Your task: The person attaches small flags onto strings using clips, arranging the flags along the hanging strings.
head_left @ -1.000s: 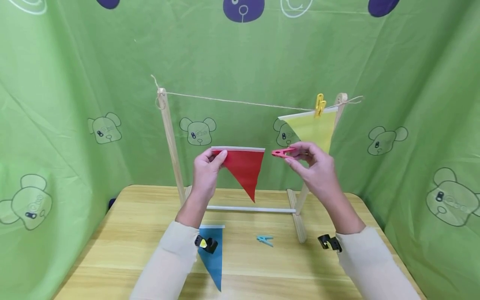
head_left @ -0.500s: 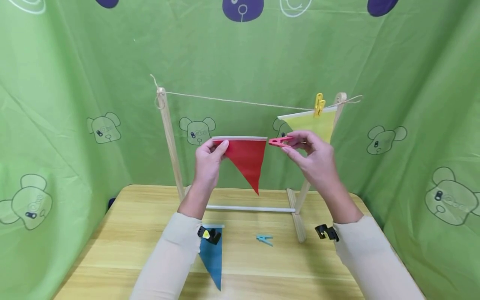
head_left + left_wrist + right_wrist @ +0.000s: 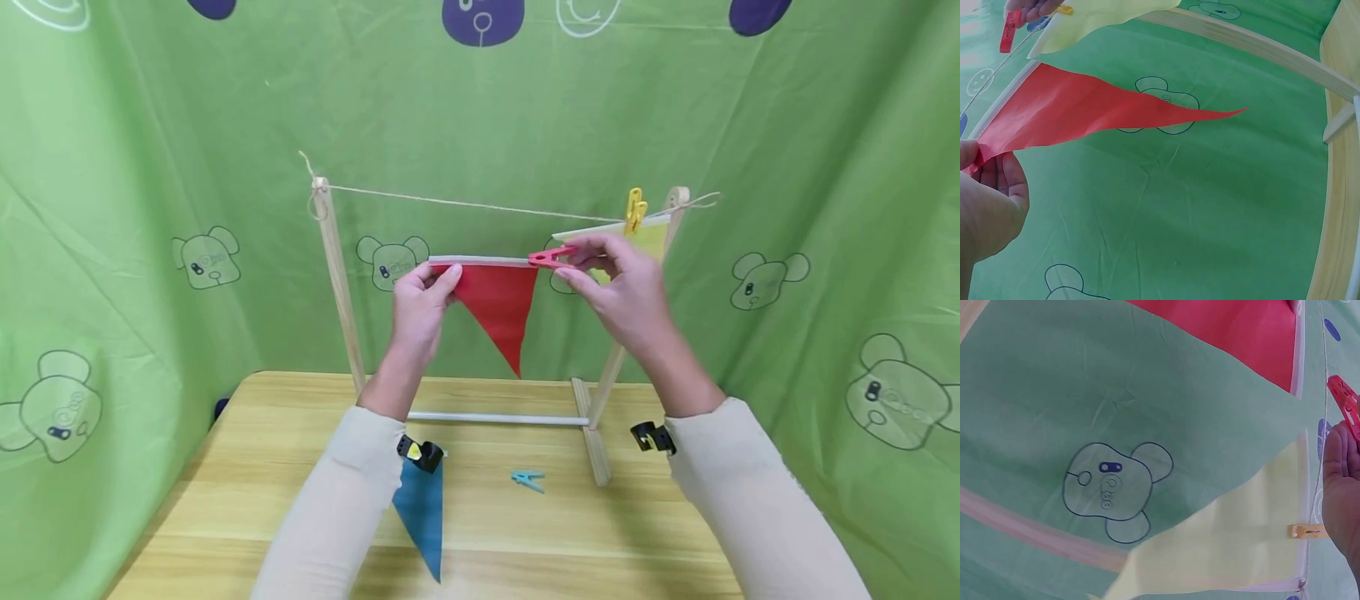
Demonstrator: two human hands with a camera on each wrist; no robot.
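Observation:
My left hand [image 3: 420, 312] pinches the upper left corner of a red triangular pennant [image 3: 498, 304], thumb in front of its white top strip. The pennant hangs point down, below and in front of the string [image 3: 450, 200]. A red clothespin [image 3: 549, 257] is held by its handles between the thumb and fingers of my right hand [image 3: 622, 287]. In the head view its tip overlaps the pennant's upper right corner; the right wrist view shows the clothespin [image 3: 1344, 403] apart from the cloth. A yellow pennant [image 3: 1235, 531] hangs on the string by a yellow clothespin [image 3: 635, 212], partly behind my right hand.
Two wooden posts [image 3: 337, 275] carry the string, with a white bar [image 3: 502, 418] joining them low down. On the table [image 3: 600, 533] lie a blue clothespin [image 3: 528, 480] and a blue pennant [image 3: 423, 508], partly covered by my left sleeve. Green patterned cloth [image 3: 480, 125] surrounds the table.
Both hands have risen toward the string, bringing the red pennant and red clothespin up. The gap between clothespin and pennant corner has narrowed in the head view. The blue things have stayed put.

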